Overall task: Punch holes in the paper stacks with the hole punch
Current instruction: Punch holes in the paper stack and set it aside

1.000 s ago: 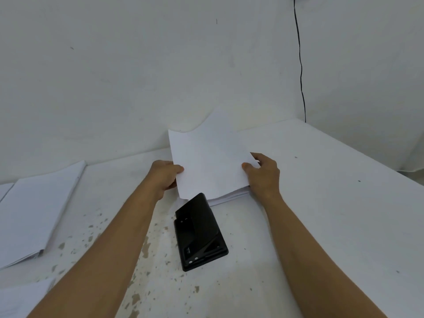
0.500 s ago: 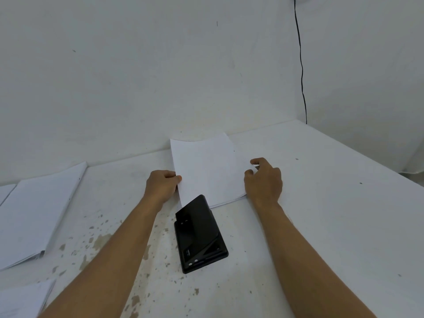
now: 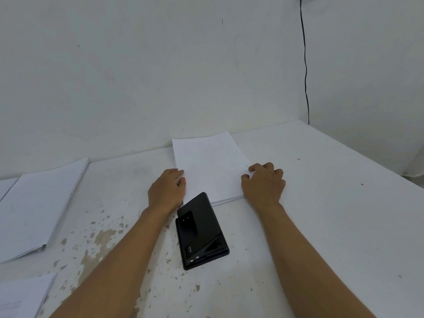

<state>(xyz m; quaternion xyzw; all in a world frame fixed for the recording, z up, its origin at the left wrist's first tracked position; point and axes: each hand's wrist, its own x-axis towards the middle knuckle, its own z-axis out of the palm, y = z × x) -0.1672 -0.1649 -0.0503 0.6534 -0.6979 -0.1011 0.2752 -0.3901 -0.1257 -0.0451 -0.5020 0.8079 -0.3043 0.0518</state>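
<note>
Soft, even, slightly dim light; faint shadows; wide-angle bending at edges.

Your left hand (image 3: 166,189) and right hand (image 3: 263,183) are both bare: no gloves, rings or watch on what shows of them. Your forearms are uncovered too, all the way from the wrists down to the bottom edge of the view, with no sleeve, cuff or band in sight. Your fingernails look short, as far as can be made out.

The hole punch (image 3: 202,230) bears a small label, seemingly too blurred to read.
</note>
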